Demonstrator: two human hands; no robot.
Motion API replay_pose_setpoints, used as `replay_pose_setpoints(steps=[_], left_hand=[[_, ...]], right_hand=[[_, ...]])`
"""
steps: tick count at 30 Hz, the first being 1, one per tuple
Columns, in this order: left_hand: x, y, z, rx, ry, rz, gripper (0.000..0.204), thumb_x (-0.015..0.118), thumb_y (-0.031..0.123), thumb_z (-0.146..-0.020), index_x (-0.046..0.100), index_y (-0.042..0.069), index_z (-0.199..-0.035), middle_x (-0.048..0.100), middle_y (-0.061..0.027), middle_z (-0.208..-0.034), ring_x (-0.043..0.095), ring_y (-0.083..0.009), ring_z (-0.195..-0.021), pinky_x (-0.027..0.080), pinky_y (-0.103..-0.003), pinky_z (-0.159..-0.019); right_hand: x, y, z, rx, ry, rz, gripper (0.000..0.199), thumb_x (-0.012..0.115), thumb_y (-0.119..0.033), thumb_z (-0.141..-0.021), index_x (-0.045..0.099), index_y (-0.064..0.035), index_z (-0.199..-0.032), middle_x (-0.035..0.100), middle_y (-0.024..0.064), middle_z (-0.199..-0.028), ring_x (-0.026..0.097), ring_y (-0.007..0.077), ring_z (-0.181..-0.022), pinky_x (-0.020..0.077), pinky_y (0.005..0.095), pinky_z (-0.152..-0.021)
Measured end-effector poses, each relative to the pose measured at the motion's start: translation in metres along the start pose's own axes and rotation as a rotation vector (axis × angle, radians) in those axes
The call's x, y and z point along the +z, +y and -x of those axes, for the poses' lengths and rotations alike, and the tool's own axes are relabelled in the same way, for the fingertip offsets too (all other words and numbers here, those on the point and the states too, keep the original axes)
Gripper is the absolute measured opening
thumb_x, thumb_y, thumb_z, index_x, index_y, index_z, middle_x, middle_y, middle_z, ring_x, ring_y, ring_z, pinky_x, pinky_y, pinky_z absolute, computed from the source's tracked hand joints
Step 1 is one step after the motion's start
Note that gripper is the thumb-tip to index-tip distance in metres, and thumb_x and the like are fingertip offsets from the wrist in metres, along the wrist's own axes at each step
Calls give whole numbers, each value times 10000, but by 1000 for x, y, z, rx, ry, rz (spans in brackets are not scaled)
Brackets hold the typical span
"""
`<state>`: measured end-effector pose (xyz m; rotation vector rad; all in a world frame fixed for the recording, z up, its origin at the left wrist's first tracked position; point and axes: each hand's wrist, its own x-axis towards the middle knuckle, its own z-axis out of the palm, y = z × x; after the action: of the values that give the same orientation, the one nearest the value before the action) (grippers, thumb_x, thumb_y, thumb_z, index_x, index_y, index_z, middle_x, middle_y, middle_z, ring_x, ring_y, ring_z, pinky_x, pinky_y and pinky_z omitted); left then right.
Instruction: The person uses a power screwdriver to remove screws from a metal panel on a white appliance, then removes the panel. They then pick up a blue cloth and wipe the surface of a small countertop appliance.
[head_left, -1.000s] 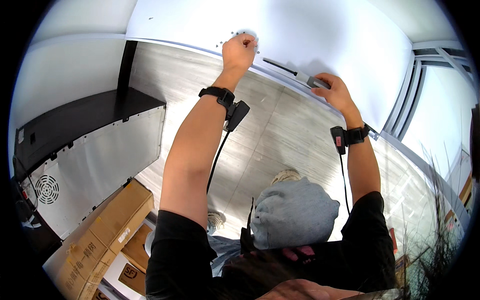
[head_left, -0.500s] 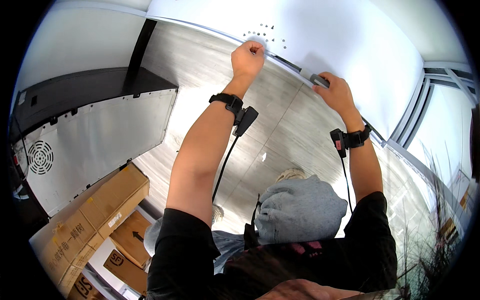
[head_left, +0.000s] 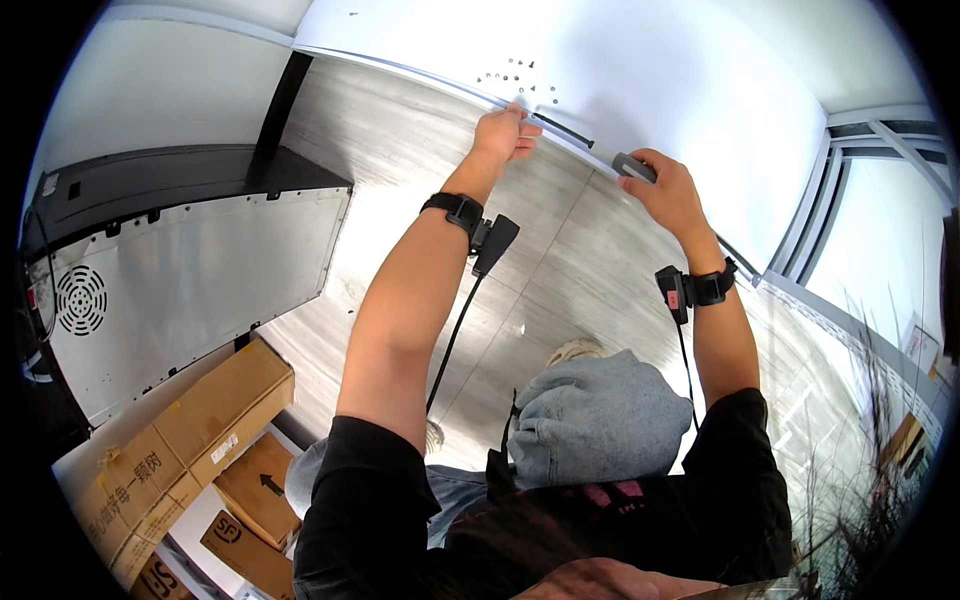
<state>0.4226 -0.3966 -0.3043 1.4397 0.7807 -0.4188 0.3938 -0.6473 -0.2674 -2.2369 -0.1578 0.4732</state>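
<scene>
My right hand (head_left: pixel 662 192) is closed round the grey and black handle of a screwdriver (head_left: pixel 634 168). The tool lies along the near edge of a white table (head_left: pixel 680 90), its dark shaft pointing left. My left hand (head_left: pixel 500 135) is at the same edge, by the tip of the shaft. One fingertip rests up at the edge, while the other fingers stretch out apart below it. Whether anything small sits under that fingertip is hidden. Several small dark screws (head_left: pixel 520 77) lie scattered on the white surface just beyond my left hand.
A black and silver metal cabinet (head_left: pixel 190 290) with a round vent stands to the left. Cardboard boxes (head_left: pixel 190 440) are stacked at the lower left. White frame rails (head_left: pixel 815 200) rise at the right, with thin dark plant stems (head_left: pixel 850 500) below. My wrist straps trail black cables.
My left hand has gone from a pinch to fingers stretched out at the edge. My right hand has shifted slightly left with the screwdriver. The whole view has tilted a little.
</scene>
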Motion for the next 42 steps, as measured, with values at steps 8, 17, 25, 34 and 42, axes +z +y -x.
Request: replay_pose_setpoints(steps=[8, 17, 25, 34, 42], left_hand=[[17, 5, -2, 46, -73, 235, 205, 491, 116, -941, 559, -10, -1088, 646, -91, -924, 563, -106, -698, 494, -222, -620], [40, 2, -26, 319, 272, -243, 188, 644, 46, -827, 636, 10, -1011, 662, -73, -945, 586, -115, -734, 487, -229, -665], [41, -5, -43, 495, 355, -452, 163, 672, 63, -774, 669, 37, -935, 679, -55, -875, 626, -154, -793, 500, -280, -736], [34, -11, -44, 538, 321, -378, 169, 635, 25, -778, 660, 40, -944, 677, -53, -863, 626, -148, -787, 496, -268, -743], [-15, -33, -8, 475, 181, 68, 116, 572, 42, -864, 614, 9, -967, 648, -73, -856, 561, -113, -665, 477, -235, -602]], right_hand=[[-5, 9, 5, 4, 4, -42, 350, 683, -248, -744, 630, -25, -1008, 653, 139, -820, 612, 253, -738, 469, 323, -696], [-18, 43, 10, 58, 104, -96, 343, 689, -213, -754, 624, -15, -1025, 657, 135, -835, 610, 233, -721, 469, 313, -681], [-23, 52, 10, 121, 105, -162, 333, 691, -207, -756, 622, -11, -1016, 641, 122, -792, 586, 203, -686, 462, 298, -667], [-17, 50, 1, 106, 114, -186, 333, 695, -214, -759, 619, -14, -1014, 637, 118, -796, 584, 192, -689, 460, 289, -657], [5, 15, -10, -51, 50, -192, 350, 721, -197, -737, 621, -9, -1015, 638, 88, -818, 576, 164, -718, 456, 287, -684]])
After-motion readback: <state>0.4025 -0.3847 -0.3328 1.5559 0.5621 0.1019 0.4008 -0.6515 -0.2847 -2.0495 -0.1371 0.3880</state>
